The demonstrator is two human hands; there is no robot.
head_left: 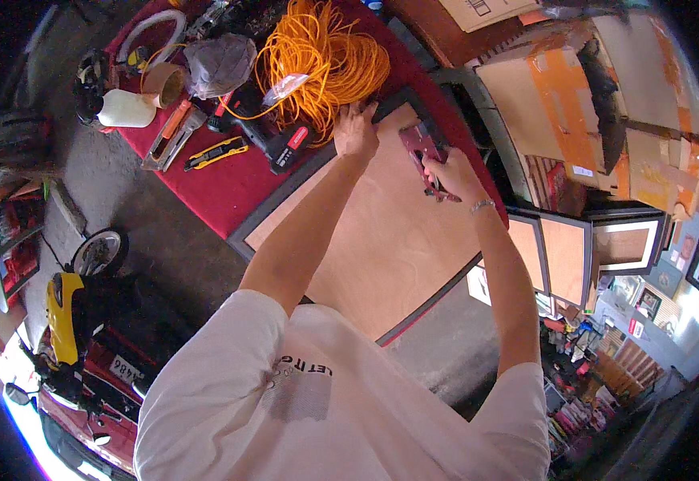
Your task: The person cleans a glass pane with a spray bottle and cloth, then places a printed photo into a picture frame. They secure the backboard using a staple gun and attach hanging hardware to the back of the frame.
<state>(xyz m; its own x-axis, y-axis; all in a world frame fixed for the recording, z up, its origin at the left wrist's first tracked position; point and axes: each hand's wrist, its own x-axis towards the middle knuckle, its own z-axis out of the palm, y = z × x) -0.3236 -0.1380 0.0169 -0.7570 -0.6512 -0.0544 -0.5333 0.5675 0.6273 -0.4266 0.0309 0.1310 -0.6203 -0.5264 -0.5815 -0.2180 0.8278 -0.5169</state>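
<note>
A picture frame lies face down on the red-covered table, with a light brown backing board (pixel 389 232) inside its dark frame edge (pixel 289 190). My right hand (pixel 455 175) is closed round a dark red staple gun (pixel 423 147), held over the right part of the board near the far corner. My left hand (pixel 356 135) rests at the frame's far edge, fingers stretched out, beside a big tangled coil of orange cord (pixel 317 60). The staple gun's nose points toward the far edge; whether it touches the frame I cannot tell.
On the red cloth (pixel 205 200) at left lie a black and red cordless drill (pixel 265 136), a yellow utility knife (pixel 217 152), a white bottle (pixel 129 108) and a tape roll (pixel 165 82). Cardboard boxes (pixel 558 104) stand at right, above leaning frames (pixel 567 252). A motorcycle (pixel 65 317) is at left.
</note>
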